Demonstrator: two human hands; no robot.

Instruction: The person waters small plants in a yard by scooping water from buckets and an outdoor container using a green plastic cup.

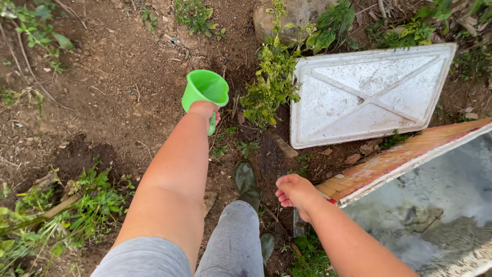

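Observation:
My left hand [205, 110] grips the handle of a bright green plastic jug [206, 90], held out over bare brown soil with its mouth facing up and toward me. Just right of the jug grows a small shrub with yellow-green leaves [270, 82]. My right hand [294, 191] hangs lower with its fingers curled in and nothing in it, beside the edge of a water tank [389, 164]. Below, my grey trouser leg and a dark green rubber boot [246, 179] stand on the dirt.
A white rectangular panel with a raised cross [369, 92] lies flat on the ground at the right. The tank holds murky water [441, 205]. A rock [292, 13] sits behind the shrub. Weeds [77, 205] grow at the lower left.

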